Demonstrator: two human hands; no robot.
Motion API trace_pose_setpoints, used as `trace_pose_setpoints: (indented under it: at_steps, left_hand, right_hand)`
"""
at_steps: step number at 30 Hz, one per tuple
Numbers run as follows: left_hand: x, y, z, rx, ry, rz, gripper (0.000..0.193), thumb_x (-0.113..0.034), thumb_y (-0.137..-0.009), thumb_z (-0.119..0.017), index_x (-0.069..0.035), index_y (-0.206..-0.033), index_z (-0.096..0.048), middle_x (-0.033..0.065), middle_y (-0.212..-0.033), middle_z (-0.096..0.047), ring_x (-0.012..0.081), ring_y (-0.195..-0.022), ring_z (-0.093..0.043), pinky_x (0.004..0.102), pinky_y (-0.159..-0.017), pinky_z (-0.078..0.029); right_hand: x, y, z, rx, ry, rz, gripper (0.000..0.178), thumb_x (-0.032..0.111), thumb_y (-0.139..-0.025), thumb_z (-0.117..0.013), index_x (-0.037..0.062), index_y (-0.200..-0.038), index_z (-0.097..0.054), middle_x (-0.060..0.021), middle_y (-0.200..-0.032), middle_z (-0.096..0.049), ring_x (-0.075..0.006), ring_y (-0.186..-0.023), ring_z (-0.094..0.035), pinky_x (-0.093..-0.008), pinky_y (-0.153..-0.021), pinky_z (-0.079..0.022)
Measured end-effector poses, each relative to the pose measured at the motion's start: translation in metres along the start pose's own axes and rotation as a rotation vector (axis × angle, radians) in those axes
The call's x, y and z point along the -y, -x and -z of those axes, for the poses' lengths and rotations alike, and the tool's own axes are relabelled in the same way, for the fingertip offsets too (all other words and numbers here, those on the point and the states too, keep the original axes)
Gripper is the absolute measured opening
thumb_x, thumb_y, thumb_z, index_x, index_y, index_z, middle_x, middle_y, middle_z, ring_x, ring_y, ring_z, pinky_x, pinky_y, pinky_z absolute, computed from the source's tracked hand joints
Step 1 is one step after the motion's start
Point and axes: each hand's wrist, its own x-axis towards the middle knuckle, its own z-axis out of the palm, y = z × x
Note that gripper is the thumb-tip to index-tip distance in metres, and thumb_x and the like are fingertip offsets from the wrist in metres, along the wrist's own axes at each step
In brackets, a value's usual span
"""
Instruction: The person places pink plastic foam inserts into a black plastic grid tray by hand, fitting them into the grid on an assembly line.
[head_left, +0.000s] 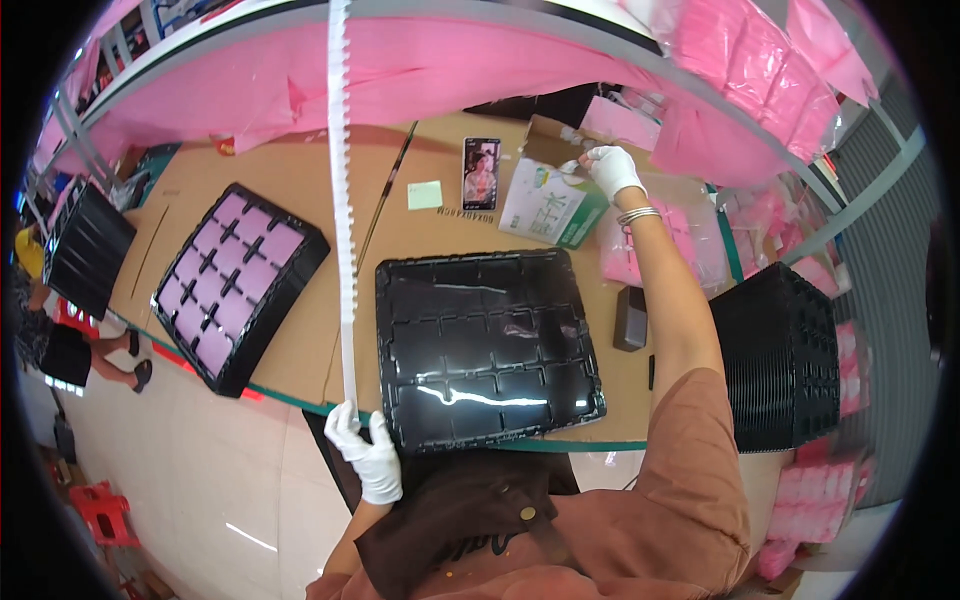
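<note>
My left hand (368, 458), in a white glove, pinches the lower end of a long white strip (343, 200) with a toothed edge. The strip stretches up past the top of the view. My right hand (612, 172), also gloved and with bracelets at the wrist, reaches over the opening of a white and green carton (552, 205). Its fingers are closed at the carton's rim; a small whitish bit shows there, too small to name. Between my arms lies an empty-looking black plastic tray (485, 345) with moulded compartments.
A black tray with pink-purple pieces (225, 270) sits at left. Stacked black trays (780, 360) stand at right, with more (88, 245) at far left. A phone (481, 174), a paper note (425, 195), a dark block (630, 320) and pink bagged items (665, 240) rest on the cardboard-covered table.
</note>
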Motion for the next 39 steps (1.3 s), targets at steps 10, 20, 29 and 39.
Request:
trace_pose_setpoints:
  at_steps: [10, 20, 29, 39]
  left_hand:
    - [0.038, -0.052, 0.021, -0.089, -0.021, 0.14, 0.036, -0.001, -0.093, -0.056, -0.001, -0.127, -0.046, 0.0099, -0.121, -0.043, 0.0192, -0.11, -0.048, 0.0307, -0.09, -0.043]
    - [0.018, -0.076, 0.039, -0.202, -0.114, 0.079, 0.033, -0.006, -0.094, -0.056, -0.003, -0.126, -0.05, 0.0064, -0.12, -0.048, 0.0158, -0.104, -0.049, 0.0286, -0.092, -0.041]
    - [-0.088, -0.11, -0.032, 0.225, 0.238, -0.03, 0.024, -0.005, -0.089, -0.06, -0.004, -0.112, -0.058, 0.0067, -0.106, -0.057, 0.0156, -0.095, -0.057, 0.0303, -0.084, -0.047]
    - [-0.289, -0.088, -0.151, 0.865, 0.537, -0.446, 0.056, -0.029, -0.084, -0.07, -0.002, -0.129, -0.049, 0.0161, -0.127, -0.053, 0.0242, -0.118, -0.052, 0.0335, -0.099, -0.041]
  right_hand:
    - [-0.269, 0.001, -0.036, 0.048, 0.795, -0.118, 0.019, 0.021, -0.079, -0.061, 0.0103, -0.089, -0.072, -0.0185, -0.096, -0.067, -0.0365, -0.089, -0.065, -0.0421, -0.08, -0.052]
    - [-0.164, 0.058, -0.078, -0.044, 0.318, -0.468, 0.014, 0.014, -0.077, -0.063, 0.0151, -0.086, -0.073, -0.0176, -0.091, -0.067, -0.0362, -0.088, -0.065, -0.0423, -0.078, -0.052]
    - [-0.203, 0.071, -0.048, -0.56, -0.174, -0.576, 0.012, 0.018, -0.082, -0.067, 0.0089, -0.089, -0.071, -0.0167, -0.084, -0.068, -0.029, -0.075, -0.064, -0.0368, -0.073, -0.05]
    - [0.02, 0.179, 0.113, -0.801, -0.172, 0.186, 0.005, 0.002, -0.077, -0.064, 0.0066, -0.078, -0.063, -0.0084, -0.075, -0.06, -0.0259, -0.073, -0.058, -0.0374, -0.069, -0.045]
